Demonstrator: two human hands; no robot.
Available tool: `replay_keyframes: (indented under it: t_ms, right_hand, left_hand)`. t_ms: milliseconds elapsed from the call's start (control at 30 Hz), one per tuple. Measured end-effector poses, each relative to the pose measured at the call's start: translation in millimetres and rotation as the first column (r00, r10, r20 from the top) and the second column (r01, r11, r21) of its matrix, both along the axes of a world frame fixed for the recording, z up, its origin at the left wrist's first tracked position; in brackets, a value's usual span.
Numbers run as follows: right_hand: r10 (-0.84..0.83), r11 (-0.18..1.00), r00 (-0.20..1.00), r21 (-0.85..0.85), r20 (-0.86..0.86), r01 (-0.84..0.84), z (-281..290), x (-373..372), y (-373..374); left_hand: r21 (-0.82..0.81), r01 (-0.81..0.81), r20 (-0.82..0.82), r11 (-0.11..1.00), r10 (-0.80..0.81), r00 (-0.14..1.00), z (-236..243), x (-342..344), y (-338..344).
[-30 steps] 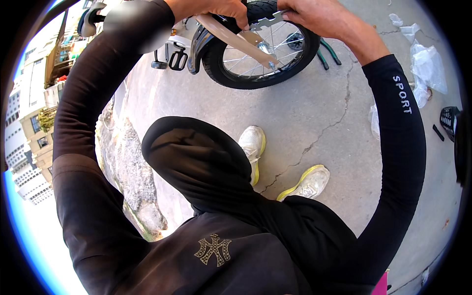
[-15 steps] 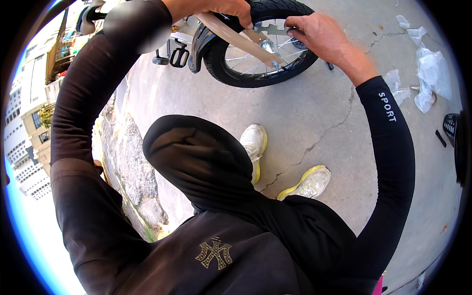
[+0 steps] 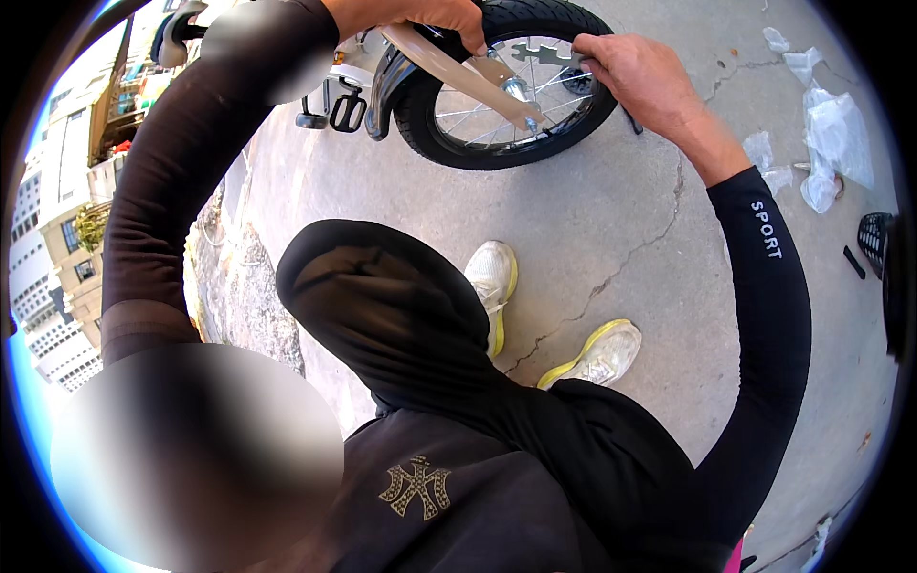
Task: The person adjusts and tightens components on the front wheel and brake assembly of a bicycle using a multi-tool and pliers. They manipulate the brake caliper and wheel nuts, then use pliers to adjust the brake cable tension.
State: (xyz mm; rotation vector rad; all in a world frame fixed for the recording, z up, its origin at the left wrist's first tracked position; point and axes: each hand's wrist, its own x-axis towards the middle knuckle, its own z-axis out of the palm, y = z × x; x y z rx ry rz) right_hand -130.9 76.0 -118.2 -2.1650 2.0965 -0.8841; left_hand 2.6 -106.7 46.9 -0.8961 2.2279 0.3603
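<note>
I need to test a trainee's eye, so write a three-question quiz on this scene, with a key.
1. What does the right hand hold?
2. True or false: the clear plastic lies to the right of the spoked wheel.
3. What colour is the fork?
A. Green
B. Red
C. Beige

Key:
1. A flat grey wrench, by one end.
2. True.
3. C.
</note>
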Motion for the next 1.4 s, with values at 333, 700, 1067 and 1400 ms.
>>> replay_keyframes:
  t_ms: [333, 700, 1067, 1400]
  right_hand:
    - [0.152, 0.988, 0.916, 0.039, -0.372, -0.148, 85.0, -0.7, -28.4]
    - [0.139, 0.986, 0.884, 0.142, -0.445, -0.084, 104.1, 10.6, -47.5]
    - [0.132, 0.983, 0.986, 0.141, -0.104, -0.117, 54.0, -12.0, -43.3]
    - [0.085, 0.993, 0.993, 0.080, 0.084, -0.092, -11.8, 8.9, -29.2]
  left_hand:
    - [0.010, 0.041, -0.006, 0.999, -0.041, 0.999, 7.5, -1.5, 2.1]
    - [-0.012, 0.035, 0.024, 0.999, -0.035, 0.999, 10.1, -3.0, 5.8]
    - [-0.021, 0.020, 0.048, 1.000, -0.019, 0.999, 9.2, -4.7, 5.9]
    - [0.009, 0.012, 0.035, 1.000, -0.012, 0.999, 15.3, -5.8, 10.0]
